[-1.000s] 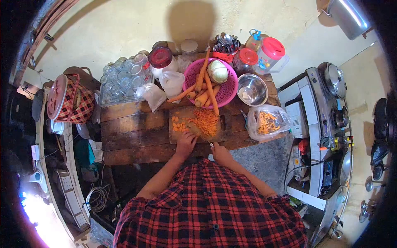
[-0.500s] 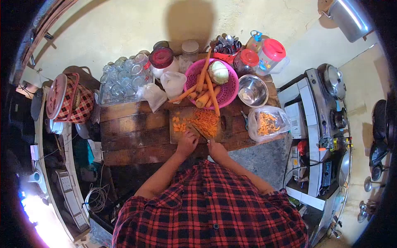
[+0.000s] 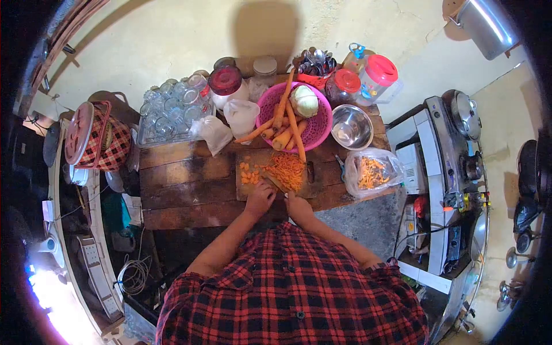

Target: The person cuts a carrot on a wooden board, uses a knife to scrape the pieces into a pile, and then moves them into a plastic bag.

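Observation:
My right hand (image 3: 298, 206) is closed round the handle of a knife (image 3: 278, 184), whose blade lies over the cutting board (image 3: 242, 191). On the board's lower part my left hand (image 3: 261, 198) has its fingers bent together near the blade; what they press on is too small to make out. Carrot slices (image 3: 248, 173) lie above my left hand, and a heap of thin carrot strips (image 3: 288, 170) covers the board's middle. Beyond it, a pink basket (image 3: 323, 130) holds several whole carrots (image 3: 283, 140) and a cabbage (image 3: 304, 102).
A metal bowl (image 3: 352, 127) and a plastic bag with carrot pieces (image 3: 374, 172) are at the right. Glasses on a tray (image 3: 167, 141), white bags (image 3: 213, 133) and lidded jars (image 3: 225, 81) stand along the back. A stove (image 3: 445, 132) is farther right.
My right hand has shifted slightly left with the knife, closer to my left hand. My left hand stays nearly in place.

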{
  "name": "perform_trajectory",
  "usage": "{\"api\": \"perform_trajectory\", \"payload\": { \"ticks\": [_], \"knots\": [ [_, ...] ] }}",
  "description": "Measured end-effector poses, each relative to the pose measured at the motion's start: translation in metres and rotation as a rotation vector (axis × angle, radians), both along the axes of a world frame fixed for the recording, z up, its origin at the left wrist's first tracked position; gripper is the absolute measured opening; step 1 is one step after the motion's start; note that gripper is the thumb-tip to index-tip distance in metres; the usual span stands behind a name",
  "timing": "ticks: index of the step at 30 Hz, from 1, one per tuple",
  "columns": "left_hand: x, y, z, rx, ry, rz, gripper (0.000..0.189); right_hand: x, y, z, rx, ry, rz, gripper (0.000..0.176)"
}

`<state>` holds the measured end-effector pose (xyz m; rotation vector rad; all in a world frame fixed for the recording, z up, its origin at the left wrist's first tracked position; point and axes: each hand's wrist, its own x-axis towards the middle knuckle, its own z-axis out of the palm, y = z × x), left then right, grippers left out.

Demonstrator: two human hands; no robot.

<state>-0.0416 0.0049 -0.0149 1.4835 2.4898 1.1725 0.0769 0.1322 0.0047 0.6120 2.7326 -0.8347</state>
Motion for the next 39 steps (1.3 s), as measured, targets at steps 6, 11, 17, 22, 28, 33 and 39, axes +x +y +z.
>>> {"api": "perform_trajectory", "payload": {
  "ticks": [6,11,17,22,28,33,39],
  "knots": [
    [0.005,-0.001,0.002,0.049,-0.028,0.008,0.009,0.016,0.003,0.02,-0.043,-0.045,0.017,0.027],
    [0.001,-0.001,0.007,-0.018,-0.011,-0.014,0.009,0.004,-0.002,0.003,0.024,-0.124,0.004,0.027],
    [0.004,-0.002,0.004,-0.016,0.022,0.032,0.01,0.001,-0.001,0.014,-0.03,-0.063,0.0,0.029],
    [0.005,-0.002,0.004,0.013,-0.01,0.018,0.01,0.014,-0.001,0.017,0.02,-0.032,0.031,0.028],
    [0.007,-0.003,0.008,0.036,0.047,0.028,0.01,-0.002,-0.005,0.002,0.022,-0.004,0.029,0.028],
    [0.012,-0.008,0.012,0.013,0.051,0.013,0.011,0.01,-0.003,0.008,-0.021,-0.027,-0.014,0.029],
    [0.014,-0.013,0.018,0.022,0.075,0.031,0.012,0.007,-0.004,0.009,0.012,-0.067,0.031,0.031]
  ]
}}
